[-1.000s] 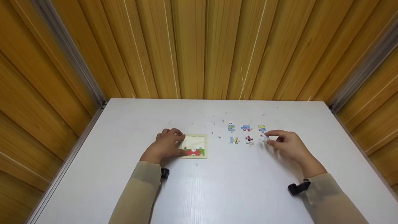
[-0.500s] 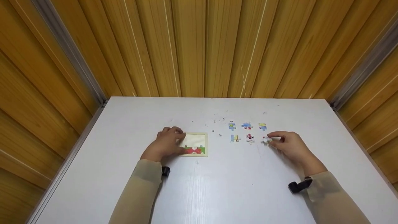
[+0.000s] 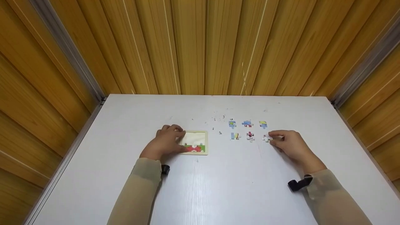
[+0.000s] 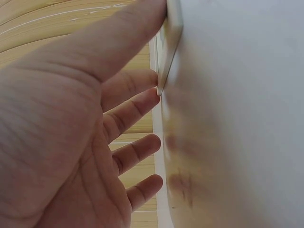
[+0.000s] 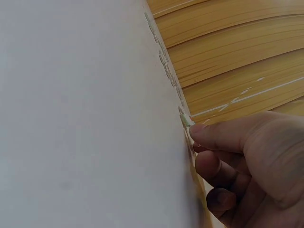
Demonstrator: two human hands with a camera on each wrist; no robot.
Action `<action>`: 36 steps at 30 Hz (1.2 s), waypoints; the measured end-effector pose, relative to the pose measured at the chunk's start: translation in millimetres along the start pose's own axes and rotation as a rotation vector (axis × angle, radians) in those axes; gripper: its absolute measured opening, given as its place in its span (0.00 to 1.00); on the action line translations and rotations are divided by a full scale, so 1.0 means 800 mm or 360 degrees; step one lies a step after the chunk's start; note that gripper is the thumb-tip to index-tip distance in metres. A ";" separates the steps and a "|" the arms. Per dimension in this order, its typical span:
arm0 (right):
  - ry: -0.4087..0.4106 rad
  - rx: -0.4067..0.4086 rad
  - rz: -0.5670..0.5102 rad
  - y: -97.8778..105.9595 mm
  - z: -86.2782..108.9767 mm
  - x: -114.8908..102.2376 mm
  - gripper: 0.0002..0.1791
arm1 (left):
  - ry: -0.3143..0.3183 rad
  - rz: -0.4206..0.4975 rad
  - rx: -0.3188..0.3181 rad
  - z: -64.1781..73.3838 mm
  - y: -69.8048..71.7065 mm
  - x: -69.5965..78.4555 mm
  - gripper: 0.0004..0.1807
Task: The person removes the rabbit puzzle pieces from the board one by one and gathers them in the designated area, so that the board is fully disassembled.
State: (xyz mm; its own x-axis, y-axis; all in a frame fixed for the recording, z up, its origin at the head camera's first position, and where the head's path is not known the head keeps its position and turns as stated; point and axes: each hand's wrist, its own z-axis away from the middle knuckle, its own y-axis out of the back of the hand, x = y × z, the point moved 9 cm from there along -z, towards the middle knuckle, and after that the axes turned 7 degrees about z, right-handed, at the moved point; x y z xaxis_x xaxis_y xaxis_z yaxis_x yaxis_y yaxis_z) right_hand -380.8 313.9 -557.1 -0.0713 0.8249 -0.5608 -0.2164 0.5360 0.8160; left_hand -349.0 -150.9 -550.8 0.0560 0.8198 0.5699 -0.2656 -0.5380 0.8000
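Note:
My left hand (image 3: 166, 140) holds the left side of a small square puzzle tray (image 3: 206, 142), thumb over the near part and index finger at the far left corner. Red and green pieces (image 3: 194, 148) fill the tray's near strip; its pale bottom shows behind them. In the left wrist view, the other fingers extend past the tray edge (image 4: 175, 28). My right hand (image 3: 289, 141) pinches a whitish jigsaw piece (image 3: 267, 137) between thumb and index finger, close over the table. In the right wrist view that piece (image 5: 186, 118) is tilted and partly hidden by the thumb.
Several loose jigsaw pieces lie in two rows left of and beyond my right hand, including a blue-yellow one (image 3: 263, 124) and a red-white one (image 3: 250, 136). Small dark specks (image 3: 220, 133) mark the white table (image 3: 225, 187). Wood-look panels (image 3: 190, 47) stand behind it.
My right hand has drawn its pinched piece slightly right and nearer, tilting it on the way. The left hand stays on the tray. The head view has shifted a little.

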 end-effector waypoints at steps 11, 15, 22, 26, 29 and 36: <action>-0.0019 0.0013 -0.0017 0.005 0.003 -0.002 0.26 | -0.0026 0.0002 -0.0016 -0.001 -0.002 0.000 0.45; 0.0027 0.0052 0.0012 0.009 0.005 -0.005 0.23 | -0.0014 0.0010 -0.0012 -0.001 -0.001 0.001 0.45; 0.0005 0.0077 -0.0065 0.016 0.007 -0.009 0.24 | -0.0064 -0.0017 -0.0014 -0.001 0.002 0.007 0.45; 0.0023 0.0102 -0.0062 0.020 0.008 -0.026 0.24 | -0.0090 -0.0028 -0.0032 0.002 0.003 0.009 0.44; 0.0062 0.0130 -0.0042 0.019 0.006 -0.042 0.22 | -0.0090 -0.0034 -0.0040 0.003 0.005 0.010 0.44; 0.0226 0.0198 -0.0075 0.008 0.001 -0.093 0.17 | -0.0110 -0.0057 -0.0027 0.004 0.005 0.009 0.43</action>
State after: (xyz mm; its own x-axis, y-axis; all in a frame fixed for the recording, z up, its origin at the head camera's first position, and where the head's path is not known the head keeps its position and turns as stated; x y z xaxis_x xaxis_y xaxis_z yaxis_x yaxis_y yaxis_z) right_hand -375.9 256.1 -509.9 -0.2023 0.7694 -0.6059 -0.1014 0.5989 0.7944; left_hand -346.7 -147.7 -543.2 0.1320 0.8225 0.5533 -0.2782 -0.5050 0.8171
